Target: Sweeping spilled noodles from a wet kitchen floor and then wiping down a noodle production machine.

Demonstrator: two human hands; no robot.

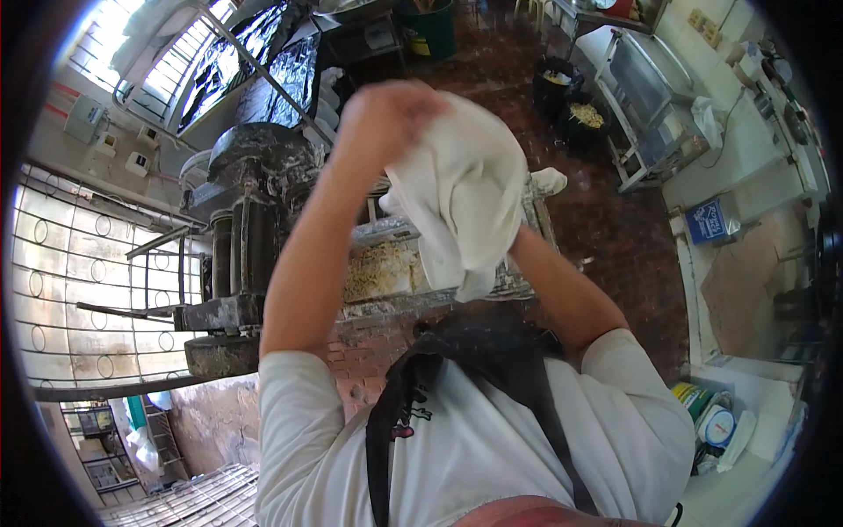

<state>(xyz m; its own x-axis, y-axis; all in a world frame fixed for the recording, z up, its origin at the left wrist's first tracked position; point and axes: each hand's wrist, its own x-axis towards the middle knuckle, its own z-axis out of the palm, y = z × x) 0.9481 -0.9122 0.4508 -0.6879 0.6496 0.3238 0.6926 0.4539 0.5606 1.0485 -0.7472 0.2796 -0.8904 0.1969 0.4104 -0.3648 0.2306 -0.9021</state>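
Before my chest hangs a limp off-white sheet [461, 178], folded and rumpled; it looks like dough, though cloth cannot be ruled out. My left hand [408, 118], blurred, is raised at its upper left edge and grips it. The right forearm reaches up behind the lower right side, and the sheet hides that hand. Below is a worn, flour-caked trough [382, 270] with yellowish crumbs inside. A small lump of similar pale material [550, 181] rests at the trough's far right corner.
A heavy roller machine [244, 244] stands close on my left. Black tubs [586, 122], one with pale scraps, sit on the red brick floor [612, 263] ahead right. A metal-framed stand [649, 99] is beyond them. On the right are a blue box [708, 221] and a dial scale [718, 428].
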